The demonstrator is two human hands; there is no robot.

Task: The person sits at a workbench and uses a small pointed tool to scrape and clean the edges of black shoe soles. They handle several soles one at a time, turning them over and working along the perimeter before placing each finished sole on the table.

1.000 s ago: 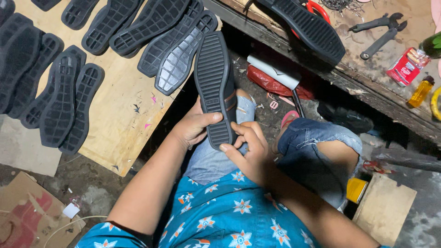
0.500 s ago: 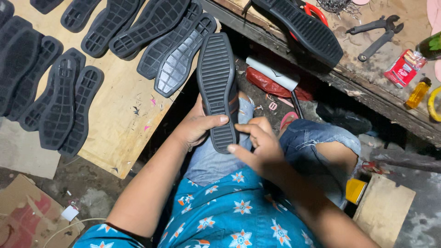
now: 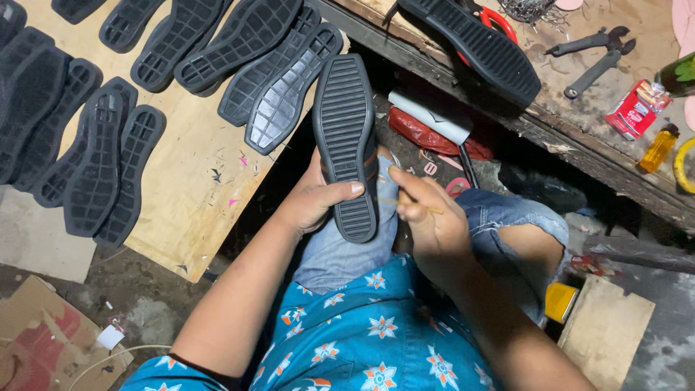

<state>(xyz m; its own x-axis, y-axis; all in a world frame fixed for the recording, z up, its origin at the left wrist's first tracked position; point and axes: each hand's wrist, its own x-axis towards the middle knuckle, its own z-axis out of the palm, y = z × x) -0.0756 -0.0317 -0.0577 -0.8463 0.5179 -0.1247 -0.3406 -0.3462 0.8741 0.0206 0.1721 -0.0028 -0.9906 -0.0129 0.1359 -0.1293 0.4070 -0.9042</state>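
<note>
Two bare hands worked one black rubber shoe sole (image 3: 346, 137) over the seated person's lap. The left hand (image 3: 315, 199) formed a closed grip about the sole's heel end, thumb pressed across the ribbed tread and fingers hidden beneath, so that the sole stood tilted, toe pointing away from the grip. The right hand (image 3: 431, 213) was pinched shut on a thin yellowish stick (image 3: 413, 205), its tip just beside the sole's right edge; whether the tip touched the edge could not be told.

Beyond the left grip, and to its left, rows of black soles (image 3: 108, 166) lay tread-up on a plywood board (image 3: 195, 210). Beyond the right grip, a wooden counter (image 3: 579, 152) carried another black sole (image 3: 474, 47), pliers (image 3: 590, 58), a small red packet (image 3: 637, 108) and a small yellow bottle (image 3: 660, 147).

Risks, as judged: the sole was held only at its heel, so pressure from the stick could have swung or flexed the free toe end and sent the tip off the edge line. The thin stick could have bent or snapped under a hard push. A slip toward the left grip would have brought the tip against the thumb lying across the tread.
</note>
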